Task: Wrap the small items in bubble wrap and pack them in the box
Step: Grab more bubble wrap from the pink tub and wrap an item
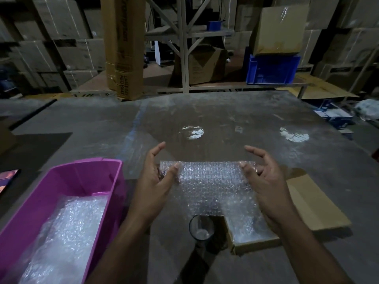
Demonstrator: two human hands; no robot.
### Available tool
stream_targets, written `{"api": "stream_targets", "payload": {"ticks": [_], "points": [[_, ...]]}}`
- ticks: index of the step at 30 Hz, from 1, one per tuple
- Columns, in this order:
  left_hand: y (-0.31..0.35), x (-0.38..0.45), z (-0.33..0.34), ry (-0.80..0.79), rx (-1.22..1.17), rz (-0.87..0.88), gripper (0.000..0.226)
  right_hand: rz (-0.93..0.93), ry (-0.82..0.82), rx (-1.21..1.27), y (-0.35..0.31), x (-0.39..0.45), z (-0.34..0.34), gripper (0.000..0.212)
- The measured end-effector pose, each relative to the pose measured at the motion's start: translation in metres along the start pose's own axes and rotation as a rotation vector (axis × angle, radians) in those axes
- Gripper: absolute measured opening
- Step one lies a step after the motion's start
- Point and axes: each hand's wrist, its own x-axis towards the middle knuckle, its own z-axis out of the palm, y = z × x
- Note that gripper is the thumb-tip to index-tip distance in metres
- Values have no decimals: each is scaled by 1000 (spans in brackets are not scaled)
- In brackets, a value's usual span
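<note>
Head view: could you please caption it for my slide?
Both hands roll a bubble wrap bundle on the table, beside a pink bin.

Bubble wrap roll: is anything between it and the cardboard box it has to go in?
Nothing visible blocks it. The bubble wrap roll, held by the left hand and right hand, hangs just beyond the open cardboard box; a glass stands left of the box.
</note>
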Motion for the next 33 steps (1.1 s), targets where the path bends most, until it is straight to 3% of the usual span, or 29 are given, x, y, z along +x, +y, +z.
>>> {"api": "stream_targets", "payload": {"ticks": [7, 10, 14, 17, 19, 25, 28, 33], "points": [[10, -3, 0, 10, -175, 54, 38, 67, -158, 217, -4, -3, -2, 20], [20, -7, -1, -81, -327, -55, 30, 73, -147, 243, -1, -1, -6, 16], [10, -5, -9, -218, -341, -100, 24, 84, -260, 290, 1, -1, -14, 51], [6, -3, -14, -312, -255, -99, 56, 49, -337, 145, -4, -2, -18, 50], [6, -3, -14, -330, -97, -56, 61, -13, -313, -42, -7, -3, -17, 49], [8, 2, -11, -267, 202, 22, 22, -192, -238, -438, -7, 0, -13, 14], [1, 4, -12, -237, 422, 149, 31, -230, -205, -489, -4, 0, -10, 19], [7, -2, -10, -308, 208, 67, 18, -202, -175, -368, -9, 5, -11, 24]]}}
